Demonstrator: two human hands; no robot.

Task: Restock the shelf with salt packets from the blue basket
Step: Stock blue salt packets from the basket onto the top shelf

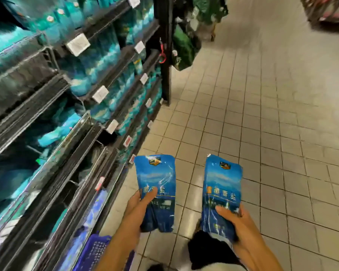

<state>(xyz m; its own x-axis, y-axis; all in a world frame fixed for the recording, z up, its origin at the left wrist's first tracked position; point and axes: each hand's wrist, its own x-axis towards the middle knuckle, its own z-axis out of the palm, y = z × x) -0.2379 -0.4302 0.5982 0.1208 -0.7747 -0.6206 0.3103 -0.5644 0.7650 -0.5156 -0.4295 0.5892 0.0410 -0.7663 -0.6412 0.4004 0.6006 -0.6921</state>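
Observation:
My left hand (139,207) grips the lower part of a blue salt packet (156,178), thumb across its front. My right hand (237,222) holds a stack of blue salt packets (221,184) the same way. Both lots stand upright over the tiled floor, side by side and apart. The blue basket (95,249) shows at the bottom, under my left forearm. The shelf (70,153) runs along the left, with teal and blue packets on its tiers. It is blurred.
White price tags (100,94) line the shelf edges. A black upright post (165,55) ends the shelf, with green bags (182,47) hanging beyond it. Tiled floor (262,114) stretches to the right. Another display stands at the top right corner.

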